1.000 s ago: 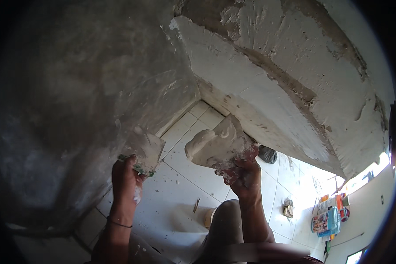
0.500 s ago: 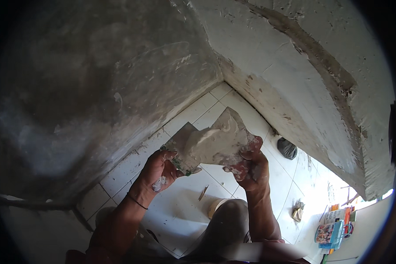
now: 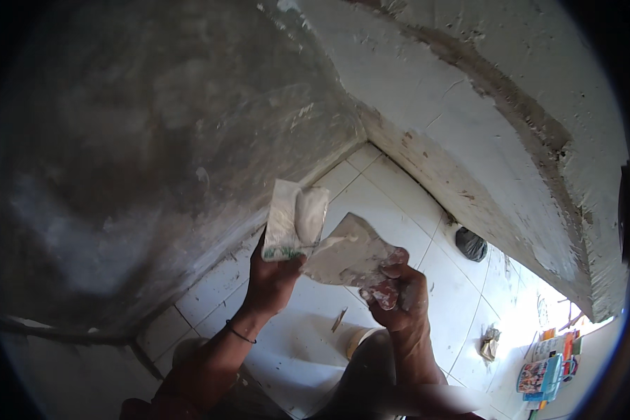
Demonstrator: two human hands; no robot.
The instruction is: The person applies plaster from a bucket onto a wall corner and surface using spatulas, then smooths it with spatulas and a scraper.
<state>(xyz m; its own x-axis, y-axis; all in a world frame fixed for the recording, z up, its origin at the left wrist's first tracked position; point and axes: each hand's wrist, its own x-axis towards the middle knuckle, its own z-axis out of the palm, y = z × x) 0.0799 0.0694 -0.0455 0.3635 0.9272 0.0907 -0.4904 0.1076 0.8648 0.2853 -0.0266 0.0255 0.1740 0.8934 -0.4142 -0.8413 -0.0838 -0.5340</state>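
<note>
My left hand [image 3: 269, 283] is closed around the lower end of a flat putty scraper [image 3: 280, 213], its broad face held up. A thick lump of pale wet putty [image 3: 311, 213] clings to the right side of that face. A second, wider putty scraper [image 3: 350, 259], smeared with putty, is gripped in my right hand [image 3: 401, 290] by its reddish, plaster-caked handle. Its left corner comes close to the lower edge of the left scraper; whether they touch I cannot tell. Both tools are above the floor, between me and the corner.
A grey plastered wall [image 3: 133, 140] rises at left, and a paler wall with a rough groove [image 3: 497, 91] at right. On the white tiles [image 3: 392, 189] lie a black bag [image 3: 471, 243], a crumpled wrapper [image 3: 489, 344] and a wood sliver [image 3: 339, 320]. A blue container [image 3: 549, 378] stands lower right.
The left scraper has turned upright, and its putty lump now shows on its right side. The right scraper has dropped lower and carries less putty. The whole view has shifted slightly.
</note>
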